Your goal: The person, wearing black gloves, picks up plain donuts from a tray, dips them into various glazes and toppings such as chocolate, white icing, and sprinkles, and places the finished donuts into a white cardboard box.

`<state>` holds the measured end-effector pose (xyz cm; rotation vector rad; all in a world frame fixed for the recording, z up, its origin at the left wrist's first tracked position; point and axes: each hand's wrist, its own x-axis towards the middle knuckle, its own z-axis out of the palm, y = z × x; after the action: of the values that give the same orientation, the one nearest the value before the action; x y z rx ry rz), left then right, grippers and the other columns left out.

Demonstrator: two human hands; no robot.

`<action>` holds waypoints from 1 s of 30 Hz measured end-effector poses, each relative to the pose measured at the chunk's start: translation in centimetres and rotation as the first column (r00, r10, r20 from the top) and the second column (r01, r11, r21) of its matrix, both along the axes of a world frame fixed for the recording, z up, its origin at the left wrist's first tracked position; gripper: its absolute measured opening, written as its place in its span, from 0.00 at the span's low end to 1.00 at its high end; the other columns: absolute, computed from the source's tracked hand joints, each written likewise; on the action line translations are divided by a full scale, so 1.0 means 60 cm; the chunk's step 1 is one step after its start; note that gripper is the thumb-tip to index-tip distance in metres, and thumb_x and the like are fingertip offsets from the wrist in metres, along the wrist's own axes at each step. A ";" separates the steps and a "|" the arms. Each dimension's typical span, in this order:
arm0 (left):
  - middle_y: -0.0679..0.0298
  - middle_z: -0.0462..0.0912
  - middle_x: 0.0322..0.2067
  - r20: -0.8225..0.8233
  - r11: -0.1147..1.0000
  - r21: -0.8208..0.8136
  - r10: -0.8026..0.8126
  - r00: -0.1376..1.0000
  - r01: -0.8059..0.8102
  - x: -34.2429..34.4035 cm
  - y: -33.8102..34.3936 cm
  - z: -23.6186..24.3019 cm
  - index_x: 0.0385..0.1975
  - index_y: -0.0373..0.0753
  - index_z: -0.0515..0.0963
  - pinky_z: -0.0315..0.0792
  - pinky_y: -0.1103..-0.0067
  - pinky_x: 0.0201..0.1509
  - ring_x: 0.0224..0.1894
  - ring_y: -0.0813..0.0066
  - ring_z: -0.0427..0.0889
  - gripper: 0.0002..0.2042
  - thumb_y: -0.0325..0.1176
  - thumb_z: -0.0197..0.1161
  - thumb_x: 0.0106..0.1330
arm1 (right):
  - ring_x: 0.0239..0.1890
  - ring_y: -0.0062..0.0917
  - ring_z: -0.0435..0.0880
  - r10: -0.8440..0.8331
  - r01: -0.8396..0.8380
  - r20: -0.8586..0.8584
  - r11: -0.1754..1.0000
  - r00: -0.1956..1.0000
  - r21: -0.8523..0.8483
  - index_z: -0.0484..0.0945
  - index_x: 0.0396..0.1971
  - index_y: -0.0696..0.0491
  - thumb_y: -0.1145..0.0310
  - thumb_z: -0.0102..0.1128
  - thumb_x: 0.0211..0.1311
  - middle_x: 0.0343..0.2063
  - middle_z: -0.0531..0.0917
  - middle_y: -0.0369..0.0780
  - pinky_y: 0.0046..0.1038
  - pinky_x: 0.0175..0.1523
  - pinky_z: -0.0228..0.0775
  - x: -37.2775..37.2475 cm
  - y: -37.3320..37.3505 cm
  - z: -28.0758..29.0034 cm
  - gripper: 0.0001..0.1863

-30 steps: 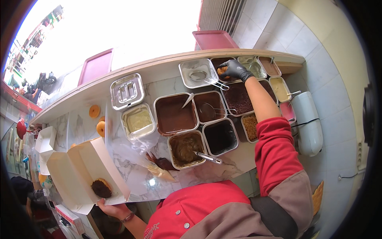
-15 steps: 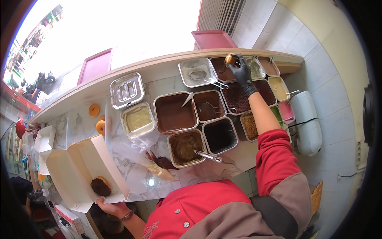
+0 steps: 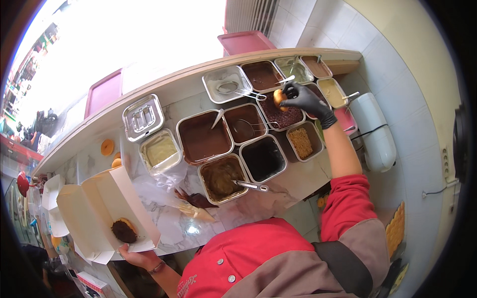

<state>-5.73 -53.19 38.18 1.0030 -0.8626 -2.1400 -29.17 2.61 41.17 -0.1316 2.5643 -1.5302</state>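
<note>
My right hand (image 3: 309, 103), in a black glove, pinches a small golden doughnut (image 3: 279, 101) by its edge. It hangs above a metal tray of dark reddish-brown sprinkles (image 3: 279, 119); I cannot tell whether it touches them. Just beyond sits a tray of brown chocolate spread (image 3: 262, 74), a white-bladed spreader at its corner. Low at the left, my bare left hand (image 3: 141, 259) grips the near edge of an open white cardboard box (image 3: 102, 198), its thumb over the rim. Inside that box lies a doughnut with a dark crumbly topping (image 3: 123, 231).
Trays of brown spread (image 3: 201, 141), black spread (image 3: 263, 161), tan crumbs (image 3: 301, 144) and pale cream (image 3: 160, 149) crowd the counter. A spatula (image 3: 251, 186) rests across one. Piping bags (image 3: 196, 211) lie near the front edge. Plain doughnuts (image 3: 107, 147) sit behind the box. A pale blue appliance (image 3: 380, 136) stands right.
My right hand has brought the doughnut nearer, from over the far chocolate tray to above the sprinkles. My left hand still holds the box. The whole view has shifted slightly.
</note>
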 end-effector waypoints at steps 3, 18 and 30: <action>0.55 0.70 0.50 -0.021 0.998 -0.014 -0.056 0.998 0.055 -0.016 0.019 0.010 0.53 0.33 0.64 0.65 0.62 0.59 0.54 0.58 0.70 0.25 0.35 0.46 0.53 | 0.36 0.33 0.80 0.132 0.018 -0.253 0.857 0.958 0.515 0.78 0.33 0.55 0.65 0.68 0.39 0.33 0.79 0.43 0.30 0.45 0.72 0.017 -0.043 -0.013 0.18; 0.56 0.71 0.49 -0.103 0.951 0.025 -0.304 0.947 0.308 -0.050 0.076 0.031 0.54 0.33 0.64 0.67 0.63 0.58 0.53 0.59 0.71 0.25 0.34 0.45 0.54 | 0.48 0.36 0.79 -0.170 0.419 0.385 0.467 0.907 -0.779 0.70 0.48 0.65 0.74 0.47 0.63 0.46 0.78 0.49 0.35 0.56 0.72 0.065 0.076 -0.047 0.15; 0.62 0.75 0.44 -0.128 0.936 -0.028 -0.352 0.927 0.351 -0.077 0.144 -0.040 0.48 0.36 0.68 0.68 0.74 0.54 0.48 0.71 0.75 0.15 0.36 0.49 0.65 | 0.51 0.33 0.77 0.384 -0.026 0.251 0.589 0.888 -0.808 0.68 0.51 0.69 0.75 0.45 0.66 0.52 0.73 0.48 0.32 0.59 0.70 0.072 -0.294 0.091 0.17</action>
<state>-10.35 -44.55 35.80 0.7356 -1.0450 -2.4694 -24.83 -15.01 46.61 -0.1827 1.3330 -2.1890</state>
